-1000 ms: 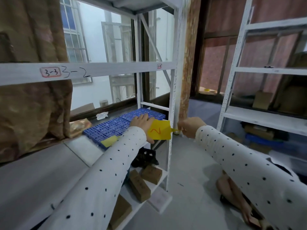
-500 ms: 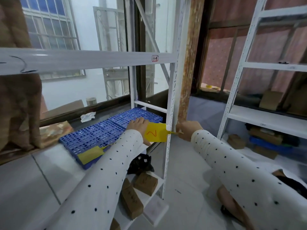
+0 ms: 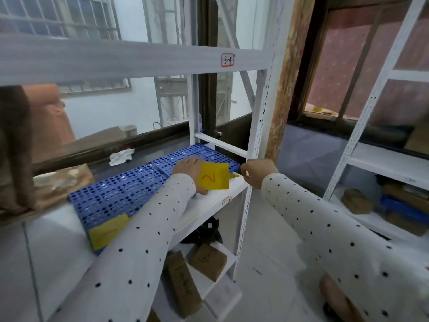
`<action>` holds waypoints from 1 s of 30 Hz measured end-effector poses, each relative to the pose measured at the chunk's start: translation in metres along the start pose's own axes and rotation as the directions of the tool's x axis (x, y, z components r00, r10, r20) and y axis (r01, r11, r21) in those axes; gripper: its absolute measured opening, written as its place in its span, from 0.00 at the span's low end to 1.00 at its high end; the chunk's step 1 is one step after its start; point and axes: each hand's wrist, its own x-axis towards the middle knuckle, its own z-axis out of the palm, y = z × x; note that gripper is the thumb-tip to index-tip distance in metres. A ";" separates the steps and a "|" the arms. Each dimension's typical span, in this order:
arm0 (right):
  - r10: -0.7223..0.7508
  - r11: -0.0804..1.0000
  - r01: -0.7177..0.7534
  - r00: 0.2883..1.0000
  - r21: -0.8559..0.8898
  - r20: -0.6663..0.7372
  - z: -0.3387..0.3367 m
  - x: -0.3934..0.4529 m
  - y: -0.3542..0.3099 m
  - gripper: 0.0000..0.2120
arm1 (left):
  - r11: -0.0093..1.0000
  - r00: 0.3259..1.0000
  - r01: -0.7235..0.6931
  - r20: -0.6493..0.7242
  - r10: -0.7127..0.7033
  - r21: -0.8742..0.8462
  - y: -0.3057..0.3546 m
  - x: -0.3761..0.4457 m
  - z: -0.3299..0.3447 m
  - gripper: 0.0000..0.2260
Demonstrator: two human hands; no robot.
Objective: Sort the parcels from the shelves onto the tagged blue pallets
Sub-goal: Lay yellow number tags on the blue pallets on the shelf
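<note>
Two blue perforated pallets lie side by side on the white shelf: a nearer one [image 3: 116, 196] carrying a yellow tag [image 3: 108, 231] at its front corner, and a farther one [image 3: 209, 154]. My left hand [image 3: 189, 169] rests on the farther pallet and holds a yellow tag marked "2" [image 3: 213, 178]. My right hand [image 3: 256, 171] pinches the thin yellow strap at that tag's right end, next to the shelf's white upright. Brown parcels [image 3: 209, 260] sit on the shelf below.
A white shelf beam [image 3: 139, 59] labelled 3-4 crosses above the pallets. A large brown wrapped bundle [image 3: 23, 145] stands at the left of the shelf. A second white rack [image 3: 383, 159] with parcels stands at the right, across a grey floor aisle.
The view has swung right and closer to the pallets. Both hands stay on the "2" tag at the farther pallet's front edge, shifted only slightly.
</note>
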 end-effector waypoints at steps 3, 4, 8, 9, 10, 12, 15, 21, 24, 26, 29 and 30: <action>-0.046 0.999 0.046 0.999 -0.005 -0.004 0.017 0.037 0.009 0.11 | 0.999 0.999 0.051 0.014 -0.051 -0.001 0.000 0.024 0.006 0.45; -0.059 0.998 0.058 0.998 -0.004 -0.009 0.022 0.049 0.012 0.11 | 0.998 0.998 0.067 0.016 -0.067 0.001 0.000 0.033 0.008 0.44; -0.136 0.990 0.136 0.990 0.025 -0.025 0.043 0.099 0.028 0.11 | 0.991 0.991 0.132 0.036 -0.133 0.027 -0.002 0.067 0.017 0.45; -0.158 0.987 0.159 0.987 0.033 -0.038 0.048 0.112 0.032 0.11 | 0.988 0.987 0.154 0.037 -0.155 0.035 -0.001 0.075 0.020 0.46; -0.183 0.982 0.185 0.982 0.036 -0.053 0.054 0.125 0.037 0.10 | 0.983 0.983 0.177 0.041 -0.179 0.040 -0.001 0.085 0.023 0.47; -0.237 0.970 0.240 0.969 0.033 -0.075 0.064 0.151 0.046 0.11 | 0.973 0.972 0.228 0.055 -0.230 0.041 0.000 0.101 0.029 0.48; -0.310 0.948 0.314 0.948 0.044 -0.070 0.077 0.183 0.052 0.11 | 0.953 0.951 0.301 0.067 -0.302 0.020 0.002 0.118 0.039 0.47; -0.474 0.866 0.478 0.878 0.145 -0.066 0.098 0.227 0.042 0.10 | 0.882 0.874 0.470 0.155 -0.461 -0.026 -0.009 0.129 0.065 0.48; -0.578 0.802 0.572 0.816 0.172 -0.019 0.114 0.241 0.029 0.09 | 0.865 0.837 0.501 0.250 -0.486 0.003 -0.018 0.132 0.073 0.49; -0.638 0.755 0.620 0.770 0.210 0.018 0.123 0.254 0.023 0.08 | 0.857 0.818 0.515 0.286 -0.499 0.023 -0.025 0.135 0.078 0.49; -0.683 0.717 0.659 0.729 0.226 0.041 0.135 0.268 0.017 0.07 | 0.853 0.809 0.521 0.301 -0.505 0.031 -0.036 0.136 0.086 0.49; -0.693 0.711 0.669 0.719 0.219 0.054 0.137 0.269 0.014 0.08 | 0.854 0.806 0.519 0.313 -0.502 0.032 -0.038 0.135 0.090 0.48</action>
